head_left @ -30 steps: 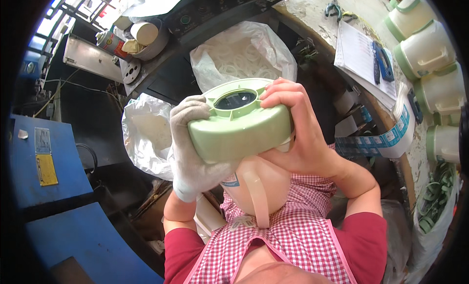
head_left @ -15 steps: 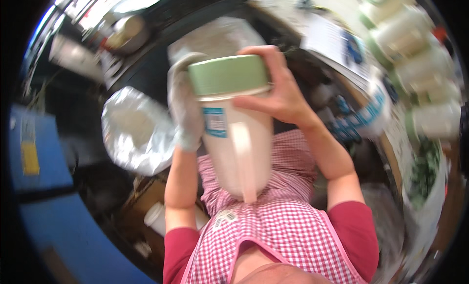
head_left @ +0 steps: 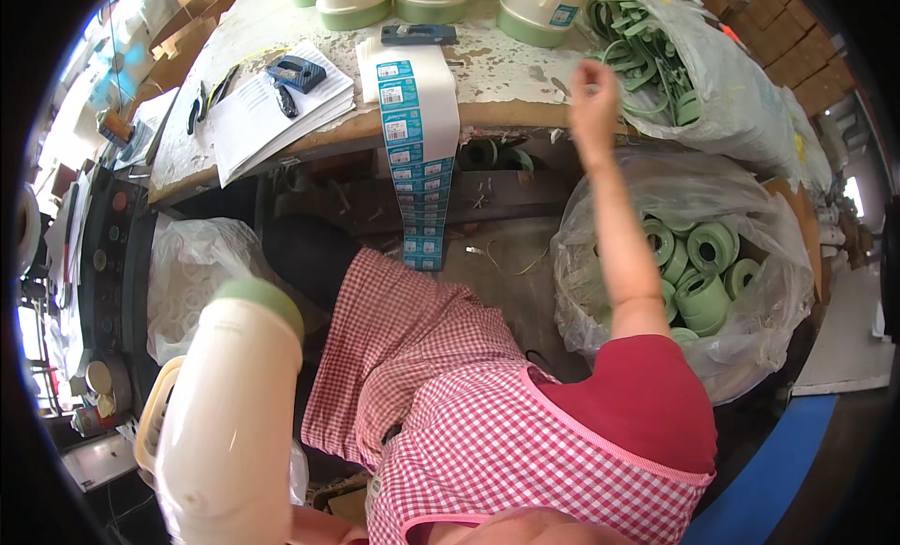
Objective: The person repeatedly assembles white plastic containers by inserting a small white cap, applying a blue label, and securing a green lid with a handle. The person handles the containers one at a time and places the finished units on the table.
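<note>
One cream jug [head_left: 230, 414] fills the lower left of the head view, at your left side, tilted, with its green band [head_left: 258, 301] at the upper end and its handle [head_left: 153, 409] toward the left. Your left hand is hidden behind the jug, so its grip cannot be told; only some forearm shows below. Your right hand [head_left: 594, 104] is raised at the near edge of the desk [head_left: 511, 81], beside a clear bag of green strips [head_left: 647, 53], its fingers curled; you cannot tell whether they pinch anything small.

The step looks like a reach to the right with the jug held aside. To do it well, support the jug's weight securely, hold it away from the black machine panel [head_left: 98, 245], and look at what your right fingers meet; if you want a strip, ease one free so the tangle does not drag along.

Your desk is worn, its pale paint flaking. Papers [head_left: 244, 133] lie toward its left with a blue tool [head_left: 297, 73] on them and pliers [head_left: 195, 109] nearby. A label strip [head_left: 417, 208] hangs over the front edge; more jugs [head_left: 431, 3] stand along the far side, green ends down. Below the strips sits a bag of green rings [head_left: 708, 301]; cardboard boxes [head_left: 816, 58] are stacked beyond.
</note>
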The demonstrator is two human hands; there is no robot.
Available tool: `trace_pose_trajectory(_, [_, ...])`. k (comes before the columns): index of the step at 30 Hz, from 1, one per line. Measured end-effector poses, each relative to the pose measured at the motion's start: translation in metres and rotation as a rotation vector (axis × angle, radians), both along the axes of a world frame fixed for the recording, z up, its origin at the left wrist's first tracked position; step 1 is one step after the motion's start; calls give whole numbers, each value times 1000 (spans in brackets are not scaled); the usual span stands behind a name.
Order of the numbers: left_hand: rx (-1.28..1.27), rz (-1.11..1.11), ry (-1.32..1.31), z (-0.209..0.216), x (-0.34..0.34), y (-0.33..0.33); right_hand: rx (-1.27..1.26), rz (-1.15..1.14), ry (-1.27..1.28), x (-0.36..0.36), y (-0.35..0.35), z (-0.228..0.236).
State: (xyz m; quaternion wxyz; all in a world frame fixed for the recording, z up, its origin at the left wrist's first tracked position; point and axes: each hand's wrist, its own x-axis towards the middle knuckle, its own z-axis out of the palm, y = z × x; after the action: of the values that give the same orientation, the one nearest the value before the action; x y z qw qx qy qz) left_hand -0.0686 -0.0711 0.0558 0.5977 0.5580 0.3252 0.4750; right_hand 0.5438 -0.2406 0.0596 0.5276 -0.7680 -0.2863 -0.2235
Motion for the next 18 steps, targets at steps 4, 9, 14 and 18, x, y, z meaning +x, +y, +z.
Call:
trace_pose_trajectory(4, [-92, -19, -45, 4, 24, 30, -581, -345, -276, 152, -66, -39])
trace_pose_trajectory(9, [-314, -45, -38, -20, 49, 57, -761, -225, -201, 61, -15, 31])
trace_pose_trajectory(14, [278, 446, 698, 1, 59, 70, -309, 806, 70, -139, 51, 115])
trace_pose_trajectory(18, [-213, -35, -184, 20, 38, 65, -322, 1653, 126, -205, 168, 84])
